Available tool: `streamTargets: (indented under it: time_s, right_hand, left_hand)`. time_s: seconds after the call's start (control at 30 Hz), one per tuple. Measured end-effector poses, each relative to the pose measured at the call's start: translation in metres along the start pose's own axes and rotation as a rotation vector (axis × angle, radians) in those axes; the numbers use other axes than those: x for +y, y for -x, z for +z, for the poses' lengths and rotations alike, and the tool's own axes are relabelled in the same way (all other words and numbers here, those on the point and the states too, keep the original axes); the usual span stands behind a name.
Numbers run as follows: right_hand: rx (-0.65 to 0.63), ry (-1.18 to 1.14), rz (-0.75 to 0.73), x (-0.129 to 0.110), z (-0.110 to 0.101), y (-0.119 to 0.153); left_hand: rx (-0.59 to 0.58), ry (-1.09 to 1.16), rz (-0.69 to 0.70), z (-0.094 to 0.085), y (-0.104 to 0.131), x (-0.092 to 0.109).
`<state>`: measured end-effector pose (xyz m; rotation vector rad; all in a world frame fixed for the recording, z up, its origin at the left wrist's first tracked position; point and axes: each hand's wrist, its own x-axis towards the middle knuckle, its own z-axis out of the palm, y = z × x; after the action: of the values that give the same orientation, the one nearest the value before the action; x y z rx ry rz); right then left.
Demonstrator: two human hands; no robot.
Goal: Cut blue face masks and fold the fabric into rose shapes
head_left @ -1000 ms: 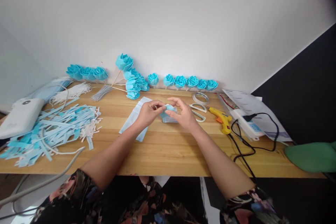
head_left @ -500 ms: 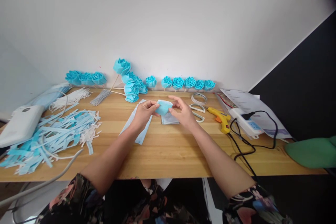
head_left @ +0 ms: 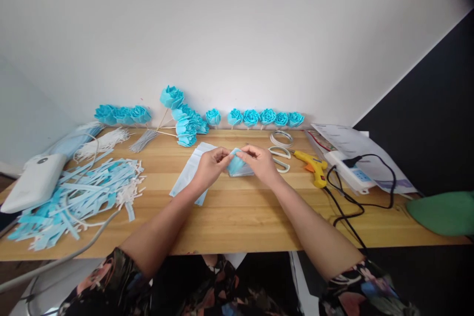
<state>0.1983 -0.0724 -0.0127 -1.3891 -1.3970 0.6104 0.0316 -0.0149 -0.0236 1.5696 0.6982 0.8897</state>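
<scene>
The left hand (head_left: 215,166) and right hand (head_left: 259,164) are pinching a light-blue fabric piece (head_left: 234,162), holding it over a pale fabric stack (head_left: 244,172) on the wooden table (head_left: 237,224); a yellow glue gun (head_left: 316,168) is lying rightward

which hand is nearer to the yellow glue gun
The right hand. It is left of the yellow glue gun, with the white scissor handles between; the left hand is farther left, across the blue piece both pinch.
</scene>
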Motion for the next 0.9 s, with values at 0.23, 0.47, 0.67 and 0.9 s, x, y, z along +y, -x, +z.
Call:
streamTargets:
  time_s: [0.23, 0.47, 0.67, 0.9]
  right_hand:
    - [0.056, -0.048, 0.011, -0.002, -0.003, -0.002]
    - [0.081, -0.012, -0.012, 0.003, -0.003, -0.003]
    - [0.073, -0.007, -0.024, 0.005, -0.002, -0.003]
    - [0.084, 0.017, 0.002, 0.002, -0.005, -0.002]
  left_hand:
    - [0.002, -0.117, 0.010, -0.008, -0.005, -0.006]
    - [0.026, -0.222, 0.061, -0.010, -0.004, -0.001]
    - [0.049, -0.305, 0.095, -0.010, -0.003, 0.007]
    - [0.063, -0.385, 0.123, -0.011, -0.003, 0.008]
